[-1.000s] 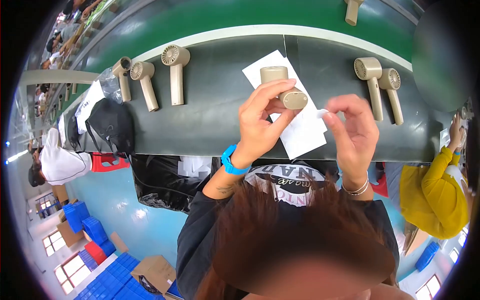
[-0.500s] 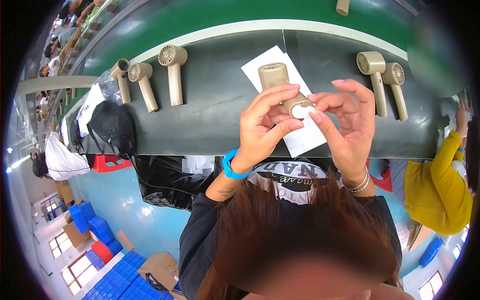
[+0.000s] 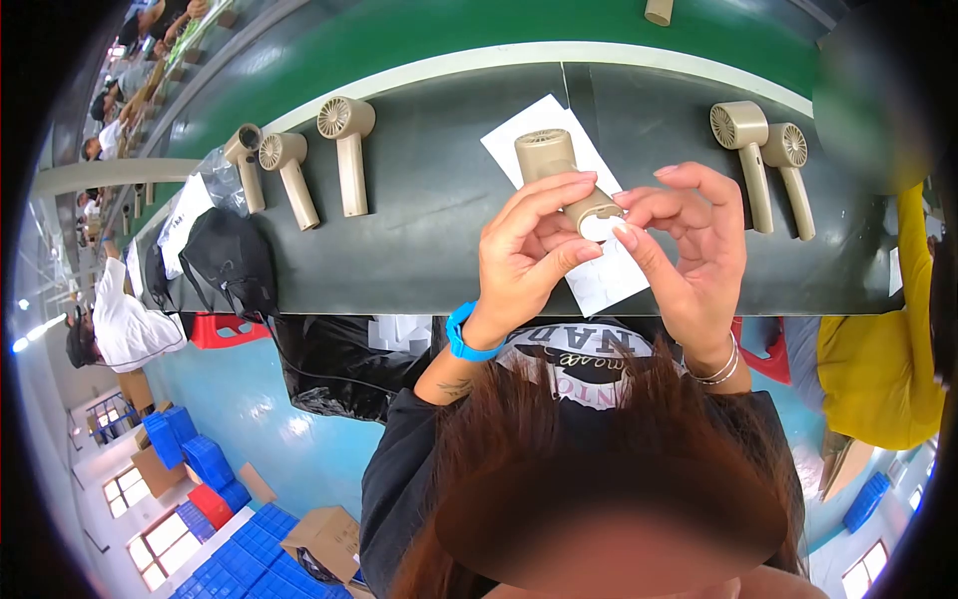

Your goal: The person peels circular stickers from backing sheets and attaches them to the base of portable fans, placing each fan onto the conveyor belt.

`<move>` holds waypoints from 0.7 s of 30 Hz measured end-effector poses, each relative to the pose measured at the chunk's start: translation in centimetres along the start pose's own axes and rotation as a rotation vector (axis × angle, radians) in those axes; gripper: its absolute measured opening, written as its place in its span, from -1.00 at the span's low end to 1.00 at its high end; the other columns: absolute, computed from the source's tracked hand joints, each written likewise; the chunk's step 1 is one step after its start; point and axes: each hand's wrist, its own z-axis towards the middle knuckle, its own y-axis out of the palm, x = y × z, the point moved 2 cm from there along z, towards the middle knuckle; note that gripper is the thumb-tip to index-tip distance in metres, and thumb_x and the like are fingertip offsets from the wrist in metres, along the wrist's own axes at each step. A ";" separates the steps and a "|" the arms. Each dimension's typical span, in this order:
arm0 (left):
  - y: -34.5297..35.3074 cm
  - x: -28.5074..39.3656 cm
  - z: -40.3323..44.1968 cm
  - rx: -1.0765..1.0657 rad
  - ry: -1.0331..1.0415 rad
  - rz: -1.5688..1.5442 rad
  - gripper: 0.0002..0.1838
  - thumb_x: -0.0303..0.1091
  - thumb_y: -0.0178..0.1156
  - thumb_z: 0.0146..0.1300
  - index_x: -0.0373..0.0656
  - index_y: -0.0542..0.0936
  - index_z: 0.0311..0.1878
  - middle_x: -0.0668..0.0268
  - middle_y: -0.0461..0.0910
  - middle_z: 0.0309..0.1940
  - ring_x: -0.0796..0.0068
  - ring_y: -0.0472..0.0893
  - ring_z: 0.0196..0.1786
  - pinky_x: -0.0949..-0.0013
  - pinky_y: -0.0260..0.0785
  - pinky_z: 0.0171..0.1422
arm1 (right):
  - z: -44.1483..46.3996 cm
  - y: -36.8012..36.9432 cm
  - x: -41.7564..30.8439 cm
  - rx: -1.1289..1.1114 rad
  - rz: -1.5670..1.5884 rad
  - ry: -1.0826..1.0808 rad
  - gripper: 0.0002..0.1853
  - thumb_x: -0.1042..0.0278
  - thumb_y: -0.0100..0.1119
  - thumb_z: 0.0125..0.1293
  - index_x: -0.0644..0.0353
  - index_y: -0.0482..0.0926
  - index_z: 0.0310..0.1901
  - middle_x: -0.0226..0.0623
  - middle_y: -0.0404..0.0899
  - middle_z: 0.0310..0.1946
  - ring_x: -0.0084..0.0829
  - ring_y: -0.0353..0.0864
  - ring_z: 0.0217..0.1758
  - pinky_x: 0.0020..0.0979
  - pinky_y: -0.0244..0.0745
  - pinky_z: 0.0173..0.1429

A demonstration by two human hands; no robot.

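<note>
A beige handheld fan [image 3: 546,155] is gripped by its handle in my left hand [image 3: 529,235], with its head pointing away from me and the handle's end turned up toward me. On that end sits a small white round piece [image 3: 599,227], which looks like a sticker or paper disc. My right hand [image 3: 694,235] pinches at the edge of this piece with thumb and a fingertip; the other fingers are curled or raised. Beneath the fan, a white paper sheet [image 3: 609,283] lies askew on the dark work surface [image 3: 429,230].
Several more beige fans lie to the left, including one fan [image 3: 347,150], and two to the right, including one fan [image 3: 743,150]. A black bag [image 3: 230,260] rests at the left edge. A green belt [image 3: 419,35] runs behind. At right is a person in a yellow top [image 3: 868,384].
Both hands and the fan stay almost in place, with only a slight shift of the right hand. The person in yellow at the right has moved an arm.
</note>
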 end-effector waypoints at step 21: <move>0.1 0.3 -0.1 0.026 -0.096 -0.113 -0.55 -0.72 0.29 0.11 -0.40 0.50 0.12 0.05 0.38 0.20 0.30 0.61 0.04 0.37 0.61 0.07 | -0.1 0.3 -0.3 -0.012 -0.040 -0.023 -0.52 0.73 0.22 0.16 0.33 0.28 0.09 -0.18 0.59 -0.31 -0.49 0.64 -0.19 -0.46 0.59 -0.07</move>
